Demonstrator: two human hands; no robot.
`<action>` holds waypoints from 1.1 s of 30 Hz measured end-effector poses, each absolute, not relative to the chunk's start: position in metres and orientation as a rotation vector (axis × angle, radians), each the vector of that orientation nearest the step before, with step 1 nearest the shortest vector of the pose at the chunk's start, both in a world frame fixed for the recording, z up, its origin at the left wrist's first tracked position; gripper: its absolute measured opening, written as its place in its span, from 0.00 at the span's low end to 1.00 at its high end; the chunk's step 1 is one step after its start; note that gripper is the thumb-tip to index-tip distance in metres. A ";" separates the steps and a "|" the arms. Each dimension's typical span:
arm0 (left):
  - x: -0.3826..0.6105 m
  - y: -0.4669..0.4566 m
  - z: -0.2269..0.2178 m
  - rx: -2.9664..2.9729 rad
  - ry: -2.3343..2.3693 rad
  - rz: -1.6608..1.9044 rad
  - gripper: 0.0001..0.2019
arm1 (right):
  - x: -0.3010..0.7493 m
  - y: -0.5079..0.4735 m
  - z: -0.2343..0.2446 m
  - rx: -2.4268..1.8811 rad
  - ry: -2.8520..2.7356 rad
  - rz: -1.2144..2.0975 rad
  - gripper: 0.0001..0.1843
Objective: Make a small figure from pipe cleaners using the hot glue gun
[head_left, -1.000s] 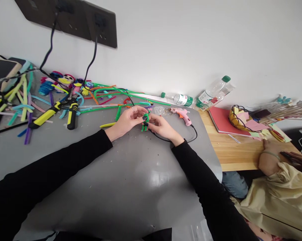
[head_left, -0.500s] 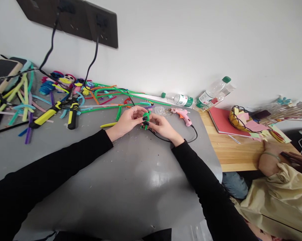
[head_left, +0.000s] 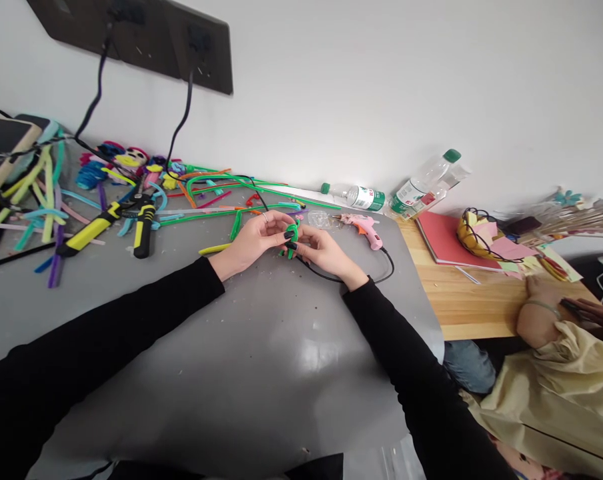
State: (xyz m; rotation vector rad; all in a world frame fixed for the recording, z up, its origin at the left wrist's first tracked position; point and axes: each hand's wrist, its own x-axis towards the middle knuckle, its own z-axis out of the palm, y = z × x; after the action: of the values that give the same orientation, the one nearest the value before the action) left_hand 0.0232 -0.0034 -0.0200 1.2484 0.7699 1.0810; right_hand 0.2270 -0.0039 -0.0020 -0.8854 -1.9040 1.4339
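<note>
1. Nearest, a left black sleeve (head_left: 126,333) and a right black sleeve (head_left: 406,360) reach in from the lower corners over a grey table (head_left: 251,373)
2. At their ends, the left hand (head_left: 254,241) and the right hand (head_left: 327,253) meet, both closed in a fingertip pinch on a small green fuzzy piece (head_left: 292,231); it sits between them, curled at the top, a bit of it showing below the fingers
3. Just beside the left hand lie a yellow strip (head_left: 213,249) and a folded green strip (head_left: 236,225)
4. Beyond the right hand rests a pink glue gun (head_left: 360,228), its black cord (head_left: 389,273) curving back toward the hands, with clear plastic (head_left: 320,219) near its nozzle
5. Well to the left, yellow-and-black pliers (head_left: 144,230) lie with handles spread, among loose coloured strips (head_left: 46,200)
6. On the right, another person's arm (head_left: 536,319) rests on a wooden table (head_left: 466,307)
7. Farthest, near the wall, one bottle (head_left: 357,196) lies on its side and another bottle (head_left: 421,185) leans; a dark socket panel (head_left: 156,47) is mounted at upper left
</note>
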 end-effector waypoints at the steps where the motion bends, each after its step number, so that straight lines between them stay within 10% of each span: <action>1: 0.023 -0.003 -0.020 1.266 0.774 1.080 0.24 | 0.227 -0.004 -0.002 -0.882 -1.905 1.432 0.23; 33: 0.024 -0.011 -0.018 1.631 0.860 1.143 0.13 | 0.229 -0.002 -0.010 -0.912 -1.894 1.455 0.19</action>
State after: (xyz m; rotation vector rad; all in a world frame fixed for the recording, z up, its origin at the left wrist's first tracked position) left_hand 0.0244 -0.0105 -0.0177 1.6309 0.8599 1.1427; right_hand 0.2289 -0.0016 -0.0099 -0.9125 -1.8936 1.4546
